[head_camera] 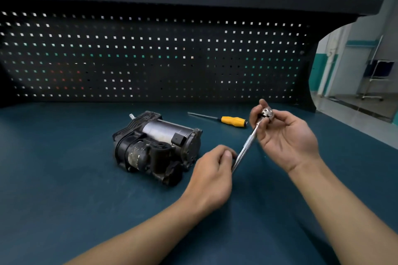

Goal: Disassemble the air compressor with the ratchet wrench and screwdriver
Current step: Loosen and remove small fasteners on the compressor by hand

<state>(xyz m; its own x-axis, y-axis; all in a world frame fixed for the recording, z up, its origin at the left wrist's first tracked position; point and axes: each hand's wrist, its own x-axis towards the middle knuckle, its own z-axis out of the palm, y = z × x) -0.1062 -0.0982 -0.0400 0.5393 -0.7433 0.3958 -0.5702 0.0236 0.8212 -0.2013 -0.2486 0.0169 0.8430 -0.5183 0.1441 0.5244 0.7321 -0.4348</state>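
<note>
Air compressor [158, 148] is set just left of the left hand [210, 176], by which the near handle of the ratchet wrench [247, 146] is gripped, its far-right head being pinched by the right hand [284, 137].

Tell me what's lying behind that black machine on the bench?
Behind the air compressor lies bench mat, then the pegboard. The screwdriver lies farther back to its right. The strip directly against its back is covered.
</note>
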